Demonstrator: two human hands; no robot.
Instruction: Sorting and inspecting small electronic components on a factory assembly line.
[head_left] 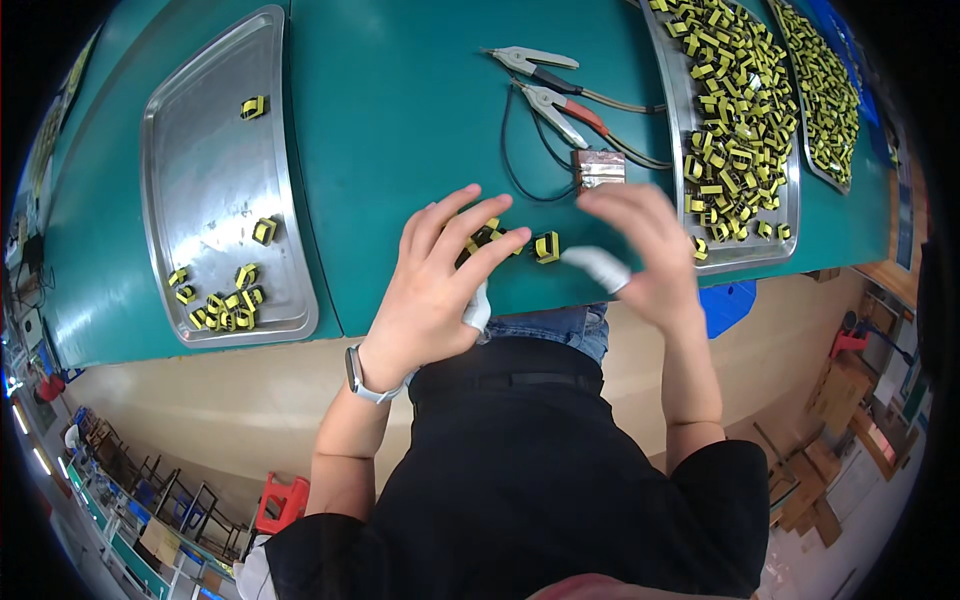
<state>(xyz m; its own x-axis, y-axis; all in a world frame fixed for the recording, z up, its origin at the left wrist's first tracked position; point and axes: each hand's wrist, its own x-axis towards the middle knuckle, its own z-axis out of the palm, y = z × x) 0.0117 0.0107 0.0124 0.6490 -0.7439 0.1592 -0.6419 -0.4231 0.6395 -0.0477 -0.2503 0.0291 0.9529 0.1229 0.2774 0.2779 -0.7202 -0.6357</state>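
Observation:
My left hand (430,275) is spread over a small group of yellow-and-black transformers (487,237) on the green table, its fingers stretched out and partly hiding them. A white cover is on its thumb. One single transformer (546,247) lies between my two hands, with neither visibly gripping it. My right hand (650,250) is open, slightly blurred, its white-covered thumb apart from the fingers. Those fingers reach to the near edge of a small brown block with metal plates (600,170), which has a dark cable beside it; whether they touch it I cannot tell.
Two clip leads (560,110) with cables lie behind the block. A metal tray (683,140) heaped with transformers stands at the right, with another full tray (845,185) beyond it. The metal tray (200,150) at the left holds several transformers. The table's front edge runs before my waist.

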